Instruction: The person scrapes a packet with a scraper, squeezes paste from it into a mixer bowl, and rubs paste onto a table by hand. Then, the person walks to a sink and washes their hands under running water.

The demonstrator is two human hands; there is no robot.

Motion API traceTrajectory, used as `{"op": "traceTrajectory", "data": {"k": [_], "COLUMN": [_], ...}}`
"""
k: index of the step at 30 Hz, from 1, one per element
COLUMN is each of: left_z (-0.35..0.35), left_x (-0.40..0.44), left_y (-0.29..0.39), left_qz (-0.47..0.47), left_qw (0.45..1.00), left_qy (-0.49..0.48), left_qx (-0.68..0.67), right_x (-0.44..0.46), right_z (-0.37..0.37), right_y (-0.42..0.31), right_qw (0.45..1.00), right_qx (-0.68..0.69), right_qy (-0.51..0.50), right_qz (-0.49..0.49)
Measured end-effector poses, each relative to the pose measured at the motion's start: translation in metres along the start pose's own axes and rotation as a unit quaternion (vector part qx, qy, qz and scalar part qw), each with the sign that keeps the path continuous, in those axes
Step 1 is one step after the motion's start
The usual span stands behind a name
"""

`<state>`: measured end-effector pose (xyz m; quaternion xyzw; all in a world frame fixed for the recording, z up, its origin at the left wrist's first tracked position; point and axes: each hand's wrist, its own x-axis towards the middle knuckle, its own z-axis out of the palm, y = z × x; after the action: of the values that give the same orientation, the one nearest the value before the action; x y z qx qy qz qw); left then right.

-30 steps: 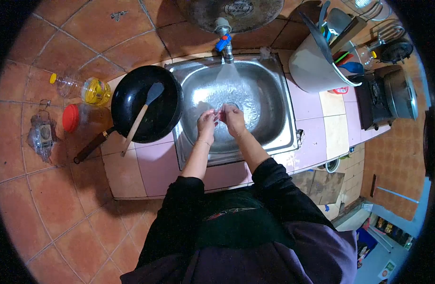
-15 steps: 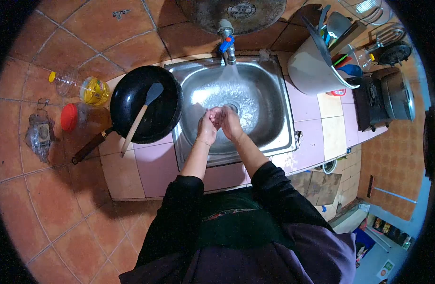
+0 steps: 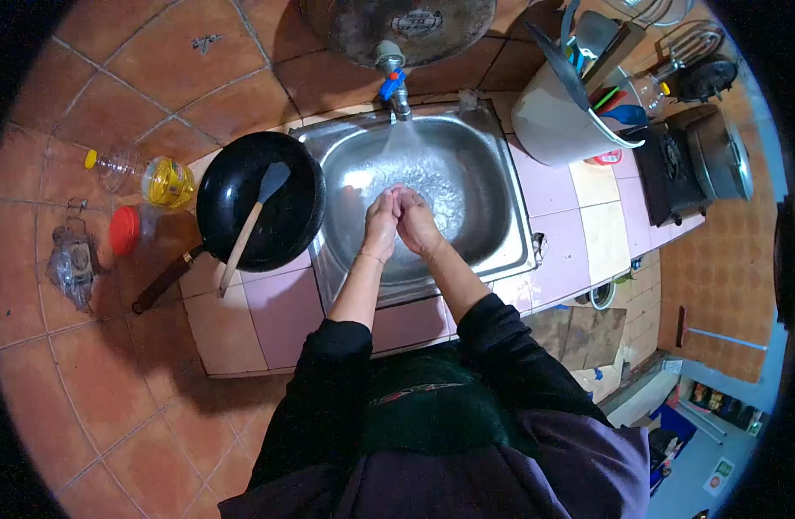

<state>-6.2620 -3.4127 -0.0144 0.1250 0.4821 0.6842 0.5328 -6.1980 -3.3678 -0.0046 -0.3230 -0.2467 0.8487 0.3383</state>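
My left hand [image 3: 381, 227] and my right hand [image 3: 418, 227] are pressed against each other over the steel sink [image 3: 477, 229], fingers curled together. Both look wet, and no object shows between them; the palms are mostly hidden. Beyond my fingertips, water runs from the tap [image 3: 398, 93], which has a blue handle [image 3: 392, 84], and splashes into the basin.
Left of the sink, a black frying pan [image 3: 233, 186] holds a wooden-handled spatula [image 3: 246, 233]. Nearby are an oil bottle [image 3: 168, 182] and a red-lidded jar [image 3: 124, 230]. On the right stand a white bucket [image 3: 549, 121] of utensils and a stove [image 3: 670, 169] with a pot [image 3: 717, 156].
My hands have closed more tightly against each other, and the fingers have shifted. The view has tilted slightly, so the tap and bucket appear further left.
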Motion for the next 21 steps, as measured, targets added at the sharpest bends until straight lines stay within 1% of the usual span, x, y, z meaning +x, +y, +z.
{"op": "traceTrajectory", "data": {"k": [1,3,4,6,7,9,10,12,13,14,15,16,17,18,19,20,21], "left_z": [0.005,0.015,0.017,0.018,0.014,0.006,0.012,0.02,0.02,0.022,0.028,0.032,0.036,0.039,0.043,0.046,0.038], "left_x": [-0.001,-0.005,-0.006,-0.006,-0.002,0.007,0.005,-0.003,0.001,0.002,-0.001,-0.004,-0.01,-0.016,-0.022,-0.026,-0.019], "left_y": [0.003,0.01,0.013,0.02,0.019,0.018,0.027,0.041,0.043,0.046,0.051,0.055,0.058,0.059,0.058,0.06,0.053], "left_qz": [0.001,0.07,0.072,0.13,0.132,0.199,0.206,0.172,0.176,0.182,0.154,0.125,0.125,0.13,0.172,0.213,0.183], "left_qw": [1.0,0.997,0.997,0.981,0.981,0.949,0.948,0.922,0.898,0.897,0.908,0.917,0.909,0.908,0.905,0.9,0.888], "left_qy": [-0.003,-0.006,-0.009,0.058,0.054,0.115,0.113,0.168,0.162,0.16,0.129,0.098,0.06,0.058,0.054,0.05,0.05], "left_qx": [0.001,0.009,0.01,0.13,0.131,0.214,0.215,0.304,0.369,0.371,0.369,0.366,0.392,0.394,0.386,0.377,0.42], "right_x": [-0.002,-0.007,-0.011,-0.017,-0.018,-0.017,-0.012,-0.008,-0.008,-0.007,-0.01,-0.012,-0.015,-0.016,-0.008,-0.005,-0.002], "right_z": [0.003,0.006,0.008,0.01,0.009,0.008,0.002,-0.004,-0.003,-0.003,0.003,0.009,0.015,0.02,0.019,0.019,0.019], "right_y": [-0.004,-0.012,-0.016,-0.021,-0.021,-0.021,-0.017,-0.012,-0.011,-0.01,-0.013,-0.017,-0.02,-0.022,-0.015,-0.016,-0.017], "right_qw": [1.0,0.999,0.999,1.0,1.0,0.998,0.998,0.996,0.996,0.997,0.997,0.996,0.998,0.999,0.997,0.997,0.997], "right_qx": [0.001,0.044,0.046,-0.012,-0.011,-0.024,-0.022,-0.043,-0.04,0.009,0.058,0.06,0.049,0.038,0.026,0.029,0.0], "right_qy": [0.0,0.003,0.002,0.018,0.017,0.052,0.047,0.075,0.072,0.063,0.052,0.049,0.041,0.034,0.069,0.067,0.067], "right_qz": [-0.003,-0.006,-0.01,0.004,-0.001,-0.035,-0.04,-0.033,-0.038,-0.033,-0.028,-0.032,-0.025,-0.016,-0.023,-0.028,-0.032]}}
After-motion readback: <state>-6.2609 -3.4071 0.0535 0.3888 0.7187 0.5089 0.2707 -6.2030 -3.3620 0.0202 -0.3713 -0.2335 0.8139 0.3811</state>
